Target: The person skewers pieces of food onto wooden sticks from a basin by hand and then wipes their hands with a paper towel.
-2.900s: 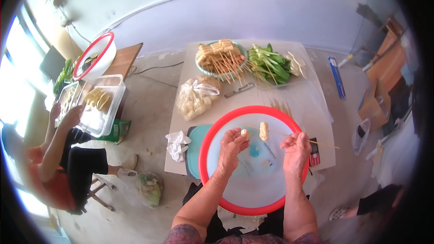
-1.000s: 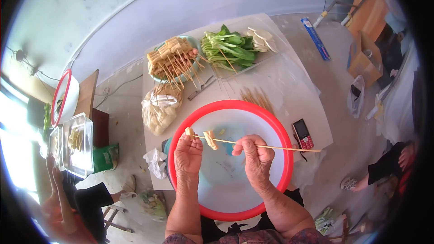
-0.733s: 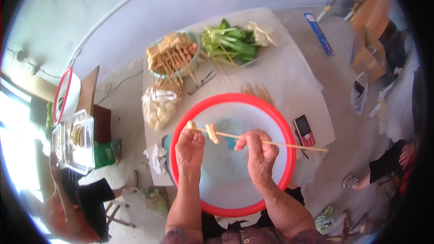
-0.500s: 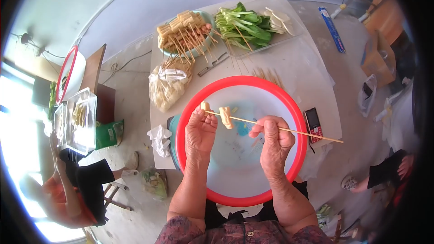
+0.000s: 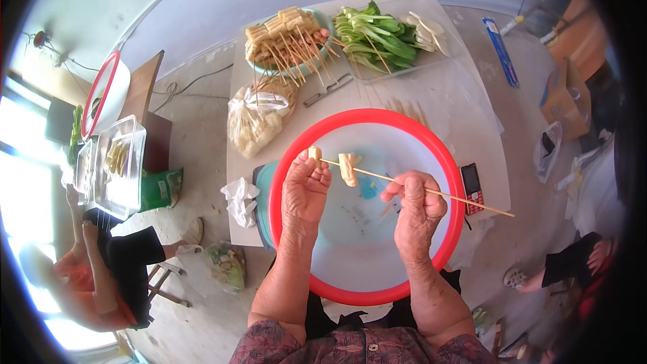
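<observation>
My left hand [image 5: 304, 189] is closed, its fingertips pinching a pale yellow rolled piece that looks like tofu skin [image 5: 315, 154] at the tip end of a thin wooden skewer [image 5: 458, 199]. A second tofu skin roll [image 5: 347, 169] is threaded on the skewer a little to the right of those fingers. My right hand [image 5: 416, 212] grips the skewer further along, and its bare end sticks out to the right. Both hands are above a large white basin with a red rim [image 5: 453, 229]. Small scraps lie on the basin's bottom.
Behind the basin stand a bowl of filled skewers [image 5: 286, 40], a bag of pale pieces [image 5: 253, 121], leafy greens [image 5: 381, 44] and white slices [image 5: 430, 30]. A phone [image 5: 472, 189] lies right, crumpled tissue [image 5: 239, 202] left. Another person [image 5: 94, 276] sits at far left.
The whole view has shifted slightly. Both hands, with the skewer and rolls, sit a little further right; both grips look the same.
</observation>
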Tool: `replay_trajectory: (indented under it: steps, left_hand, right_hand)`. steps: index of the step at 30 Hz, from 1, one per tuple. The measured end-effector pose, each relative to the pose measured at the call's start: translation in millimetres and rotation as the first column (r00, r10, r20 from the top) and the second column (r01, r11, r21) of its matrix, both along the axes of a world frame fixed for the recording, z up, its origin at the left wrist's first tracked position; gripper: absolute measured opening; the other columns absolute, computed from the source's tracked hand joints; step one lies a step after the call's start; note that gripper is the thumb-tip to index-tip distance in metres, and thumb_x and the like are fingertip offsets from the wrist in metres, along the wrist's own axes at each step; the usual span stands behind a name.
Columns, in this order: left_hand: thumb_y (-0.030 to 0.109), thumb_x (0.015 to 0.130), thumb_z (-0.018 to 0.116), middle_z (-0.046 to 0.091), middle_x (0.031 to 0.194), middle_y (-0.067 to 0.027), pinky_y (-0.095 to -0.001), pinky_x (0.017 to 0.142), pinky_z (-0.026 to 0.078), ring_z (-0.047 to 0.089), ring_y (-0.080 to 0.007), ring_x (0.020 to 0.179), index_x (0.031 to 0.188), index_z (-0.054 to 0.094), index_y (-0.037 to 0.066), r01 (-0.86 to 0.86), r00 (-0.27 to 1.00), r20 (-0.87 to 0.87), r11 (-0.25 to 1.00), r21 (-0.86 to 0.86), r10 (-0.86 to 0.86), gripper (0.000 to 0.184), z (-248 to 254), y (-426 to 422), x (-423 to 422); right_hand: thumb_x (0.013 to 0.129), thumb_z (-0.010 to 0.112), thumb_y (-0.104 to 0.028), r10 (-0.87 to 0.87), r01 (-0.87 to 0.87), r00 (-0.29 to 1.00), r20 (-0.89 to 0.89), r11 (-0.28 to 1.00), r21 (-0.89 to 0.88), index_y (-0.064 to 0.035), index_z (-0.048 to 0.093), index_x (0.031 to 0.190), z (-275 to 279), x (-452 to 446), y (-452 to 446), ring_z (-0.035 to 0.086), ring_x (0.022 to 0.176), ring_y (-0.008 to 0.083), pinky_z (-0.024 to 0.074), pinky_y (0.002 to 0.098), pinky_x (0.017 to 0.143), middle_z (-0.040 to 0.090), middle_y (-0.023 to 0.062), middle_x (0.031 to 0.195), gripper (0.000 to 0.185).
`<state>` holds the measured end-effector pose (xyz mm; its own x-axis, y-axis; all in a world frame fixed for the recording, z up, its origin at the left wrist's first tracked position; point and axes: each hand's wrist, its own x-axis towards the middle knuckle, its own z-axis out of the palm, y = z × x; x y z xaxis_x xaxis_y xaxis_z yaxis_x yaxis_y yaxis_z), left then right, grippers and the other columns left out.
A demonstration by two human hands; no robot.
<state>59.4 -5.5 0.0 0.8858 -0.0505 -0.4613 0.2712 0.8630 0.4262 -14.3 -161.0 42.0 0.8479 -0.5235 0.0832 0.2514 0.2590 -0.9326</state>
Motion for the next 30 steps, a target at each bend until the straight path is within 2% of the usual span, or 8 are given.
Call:
replay_trajectory:
  steps: [10,12,14,27,30]
  left_hand:
    - [-0.001,0.082,0.056,0.060,0.092,-0.0041,-0.0265,0.072,0.050,0.058,-0.0136,0.076,0.097,0.056,0.002,0.073,0.996,0.044,0.995,0.074,-0.076,0.016,6,0,-3]
    - [-0.001,0.082,0.056,0.060,0.091,-0.0037,-0.0262,0.072,0.049,0.058,-0.0131,0.076,0.097,0.056,0.002,0.076,0.996,0.029,0.993,0.090,-0.079,0.016,8,0,-3]
    - [-0.003,0.081,0.056,0.060,0.093,-0.0062,-0.0269,0.075,0.047,0.056,-0.0140,0.077,0.099,0.053,0.003,0.088,0.992,0.084,0.992,0.092,-0.095,0.019,7,0,-4]
    - [-0.005,0.079,0.055,0.058,0.092,-0.0071,-0.0259,0.073,0.046,0.055,-0.0141,0.079,0.097,0.053,0.003,0.063,0.996,0.056,0.984,0.169,-0.073,0.020,18,-3,-7]
    - [-0.006,0.079,0.055,0.058,0.092,-0.0074,-0.0267,0.074,0.047,0.056,-0.0149,0.079,0.097,0.053,0.002,0.098,0.992,0.058,0.976,0.196,-0.112,0.020,19,-2,-7]
  right_hand:
    - [0.093,0.052,-0.021,0.000,0.003,0.999,-0.043,0.998,0.061,0.0007,0.057,0.084,-5,3,1,0.056,0.059,0.0148,0.0479,0.0276,0.055,0.058,0.0076,0.072,0.024]
    - [0.092,0.055,-0.024,0.002,0.012,0.998,-0.058,0.972,0.235,-0.0001,0.057,0.085,-6,5,1,0.055,0.057,0.0167,0.0475,0.0290,0.056,0.058,0.0078,0.070,0.026]
    - [0.092,0.055,-0.025,-0.001,0.018,0.998,-0.068,0.969,0.245,-0.0002,0.057,0.085,-4,8,0,0.055,0.056,0.0176,0.0475,0.0297,0.056,0.058,0.0077,0.069,0.026]
    - [0.091,0.056,-0.027,0.028,0.002,0.993,-0.118,0.969,0.248,-0.0002,0.058,0.085,-6,5,8,0.056,0.056,0.0185,0.0486,0.0313,0.057,0.058,0.0078,0.069,0.027]
    - [0.091,0.056,-0.027,0.043,-0.011,0.994,-0.105,0.958,0.285,-0.0008,0.058,0.085,-8,6,6,0.057,0.057,0.0178,0.0493,0.0312,0.057,0.059,0.0077,0.070,0.027]
